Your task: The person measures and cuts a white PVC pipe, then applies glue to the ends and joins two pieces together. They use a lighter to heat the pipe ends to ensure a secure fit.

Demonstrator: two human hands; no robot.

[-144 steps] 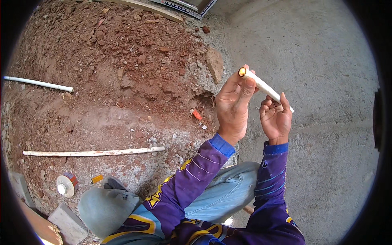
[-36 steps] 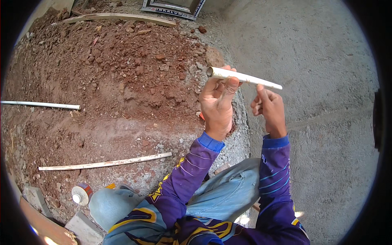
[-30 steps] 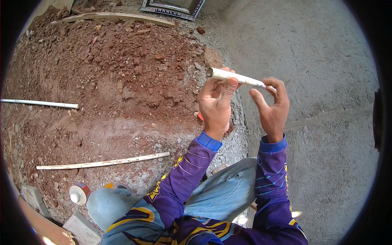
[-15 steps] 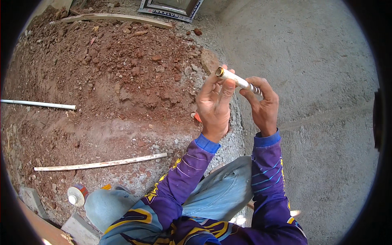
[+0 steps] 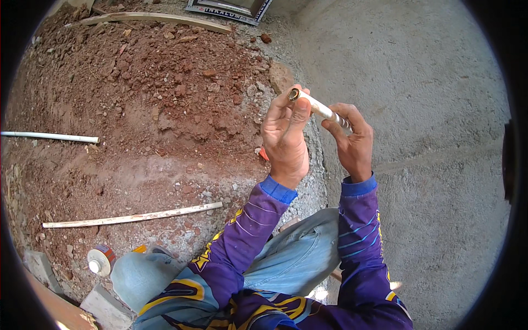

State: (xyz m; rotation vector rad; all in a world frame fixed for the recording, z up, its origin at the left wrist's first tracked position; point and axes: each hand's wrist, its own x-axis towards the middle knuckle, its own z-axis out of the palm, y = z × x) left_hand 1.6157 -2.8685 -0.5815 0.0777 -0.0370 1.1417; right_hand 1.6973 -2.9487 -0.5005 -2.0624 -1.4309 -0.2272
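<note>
Holding short white pipe in both hands above edge where red soil meets concrete floor; left hand fingers pinched round its open end; right hand closed around other end; long white pipe lying on soil near small can at lower left.

Short pipe between both hands

Both our forearms come up from 6 o'clock, purple sleeves w/ blue cuffs. Our left hand is raised, fingers curled, thumb pointing to 12. Our right hand sits just at 3 o'clock of it, fingers bent toward 10.
</note>
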